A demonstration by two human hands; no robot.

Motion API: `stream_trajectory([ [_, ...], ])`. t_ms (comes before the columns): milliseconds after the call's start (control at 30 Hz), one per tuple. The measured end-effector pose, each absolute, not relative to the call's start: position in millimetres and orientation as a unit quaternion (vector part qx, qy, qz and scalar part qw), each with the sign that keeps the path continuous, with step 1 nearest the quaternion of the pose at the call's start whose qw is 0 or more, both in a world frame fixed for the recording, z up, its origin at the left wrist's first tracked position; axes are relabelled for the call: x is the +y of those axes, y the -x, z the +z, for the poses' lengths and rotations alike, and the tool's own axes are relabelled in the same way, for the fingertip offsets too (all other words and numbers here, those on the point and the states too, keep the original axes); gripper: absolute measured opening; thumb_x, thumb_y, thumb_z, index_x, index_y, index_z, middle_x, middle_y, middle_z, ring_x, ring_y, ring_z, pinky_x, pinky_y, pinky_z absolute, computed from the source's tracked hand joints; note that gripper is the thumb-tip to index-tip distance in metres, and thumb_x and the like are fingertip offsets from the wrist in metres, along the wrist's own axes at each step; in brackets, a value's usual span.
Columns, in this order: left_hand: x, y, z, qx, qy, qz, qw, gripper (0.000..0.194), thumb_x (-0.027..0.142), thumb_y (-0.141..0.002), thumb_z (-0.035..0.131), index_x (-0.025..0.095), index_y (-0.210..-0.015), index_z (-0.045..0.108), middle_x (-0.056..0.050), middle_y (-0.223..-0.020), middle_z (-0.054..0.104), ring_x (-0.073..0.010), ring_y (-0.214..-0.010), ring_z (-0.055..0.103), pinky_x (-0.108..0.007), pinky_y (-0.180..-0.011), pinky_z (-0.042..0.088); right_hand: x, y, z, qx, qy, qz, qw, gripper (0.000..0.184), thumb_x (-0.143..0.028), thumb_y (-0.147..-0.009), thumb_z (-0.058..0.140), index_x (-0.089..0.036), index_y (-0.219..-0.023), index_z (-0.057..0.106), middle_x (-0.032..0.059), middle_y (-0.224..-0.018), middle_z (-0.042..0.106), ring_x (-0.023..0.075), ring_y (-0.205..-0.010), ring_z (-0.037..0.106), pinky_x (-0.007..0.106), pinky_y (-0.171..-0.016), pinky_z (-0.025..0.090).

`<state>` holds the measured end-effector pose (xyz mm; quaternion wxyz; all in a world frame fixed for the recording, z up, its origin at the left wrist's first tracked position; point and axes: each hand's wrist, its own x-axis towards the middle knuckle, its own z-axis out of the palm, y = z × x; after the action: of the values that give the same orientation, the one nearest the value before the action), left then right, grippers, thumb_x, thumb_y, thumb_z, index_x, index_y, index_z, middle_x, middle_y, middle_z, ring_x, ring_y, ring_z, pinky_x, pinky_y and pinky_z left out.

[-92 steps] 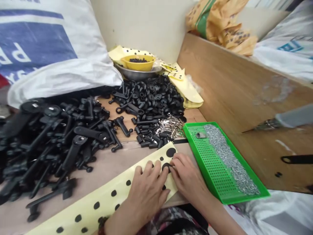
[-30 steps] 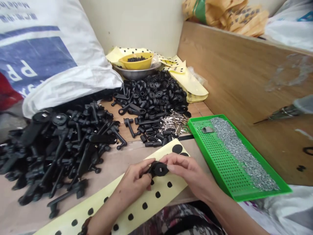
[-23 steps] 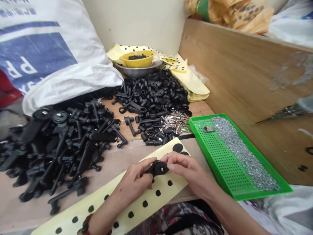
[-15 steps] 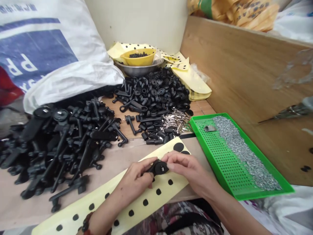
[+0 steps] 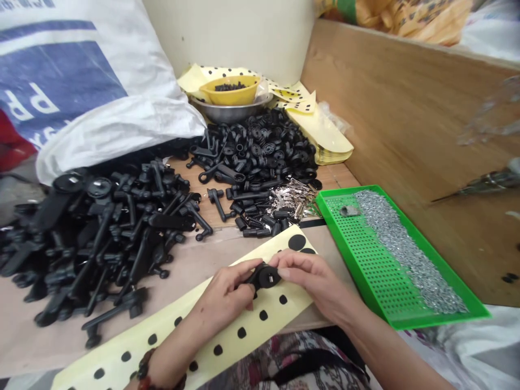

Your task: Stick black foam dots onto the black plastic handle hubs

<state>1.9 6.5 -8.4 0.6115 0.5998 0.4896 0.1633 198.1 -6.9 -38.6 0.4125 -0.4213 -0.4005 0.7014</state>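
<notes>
Gripping a black part (image 5: pixel 266 276) between thumb and fingers, your left hand (image 5: pixel 223 295) holds it from one side, its round face turned up with a small pale slot showing. Your right hand (image 5: pixel 314 276) is closed at the opposite edge, thumb and fingertips pinching the rounded end. The part sits just over the upper end of a yellow sheet (image 5: pixel 225 319) dotted with black rounds (two larger ones lie near its far corner).

To your right is a green tray (image 5: pixel 353 254), silvery bits (image 5: pixel 410 254) banked along its right side and a small grey piece (image 5: pixel 350 210) near its far end. To your left you have a heap of black jointed arms (image 5: pixel 101 238). Beyond your hands, pale metal clips (image 5: pixel 294 197) lie next to a pile of round black parts (image 5: pixel 268 143), and behind that a yellow bowl (image 5: pixel 239 97) rests in a metal basin (image 5: pixel 233 114).
</notes>
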Motion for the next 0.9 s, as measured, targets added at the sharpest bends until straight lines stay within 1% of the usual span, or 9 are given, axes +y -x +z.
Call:
stream_trajectory([
  [167,5.5,-0.9,-10.5,0.477,-0.608,0.163,0.613,0.057,0.016,-0.071,0.044,0.020,-0.125,0.060,-0.001,-0.083,0.068,-0.0113,-0.057,0.051,-0.021,-0.052,0.036,-6.0,-199.0,-40.2,-0.423,0.428,0.686,0.409,0.020,-0.034,-0.075,0.068,-0.020,-0.065,0.061,0.0023,-0.084,0.060,0.0180,-0.081,0.051,0.028,-0.073,0.038],
  [300,5.5,-1.0,-10.4,0.482,-0.606,0.163,0.612,0.056,0.018,-0.072,0.045,0.018,-0.125,0.060,-0.002,-0.084,0.068,-0.0115,-0.057,0.051,-0.022,-0.053,0.038,-5.1,-199.2,-40.2,-0.427,0.425,0.688,0.405,0.021,-0.035,-0.076,0.068,-0.020,-0.065,0.061,0.0028,-0.085,0.060,0.0187,-0.083,0.052,0.029,-0.074,0.038],
  [500,5.8,-1.2,-11.9,0.494,-0.603,0.158,0.606,0.056,0.020,-0.072,0.046,0.014,-0.126,0.059,-0.001,-0.069,0.062,-0.0119,-0.054,0.051,-0.022,-0.051,0.034,-4.7,-198.1,-35.8,-0.404,0.417,0.705,0.407,0.025,-0.038,-0.073,0.071,-0.018,-0.062,0.059,0.0034,-0.089,0.059,0.0187,-0.084,0.051,0.029,-0.077,0.037],
  [667,7.4,-2.1,-11.8,0.491,-0.586,0.151,0.626,0.055,0.022,-0.073,0.048,0.012,-0.126,0.059,0.003,-0.055,0.054,-0.0110,-0.050,0.044,-0.021,-0.048,0.029,-5.2,-198.6,-33.9,-0.382,0.416,0.723,0.398,0.026,-0.038,-0.072,0.071,-0.018,-0.061,0.058,0.0036,-0.090,0.059,0.0188,-0.084,0.051,0.029,-0.076,0.037],
  [767,7.1,-1.5,-12.1,0.488,-0.585,0.152,0.630,0.054,0.023,-0.074,0.048,0.012,-0.126,0.058,0.003,-0.052,0.052,-0.0105,-0.048,0.040,-0.021,-0.047,0.027,-4.7,-199.0,-33.9,-0.371,0.417,0.729,0.396,0.027,-0.039,-0.070,0.072,-0.018,-0.060,0.057,0.0036,-0.091,0.059,0.0191,-0.084,0.051,0.030,-0.077,0.037],
  [900,5.9,-0.5,-14.0,0.473,-0.587,0.158,0.638,0.050,0.021,-0.075,0.047,0.014,-0.123,0.060,0.004,-0.054,0.051,-0.0095,-0.048,0.041,-0.021,-0.047,0.026,-4.3,-198.3,-34.0,-0.384,0.416,0.724,0.394,0.027,-0.038,-0.071,0.072,-0.018,-0.060,0.058,0.0039,-0.090,0.059,0.0195,-0.085,0.051,0.030,-0.078,0.037],
])
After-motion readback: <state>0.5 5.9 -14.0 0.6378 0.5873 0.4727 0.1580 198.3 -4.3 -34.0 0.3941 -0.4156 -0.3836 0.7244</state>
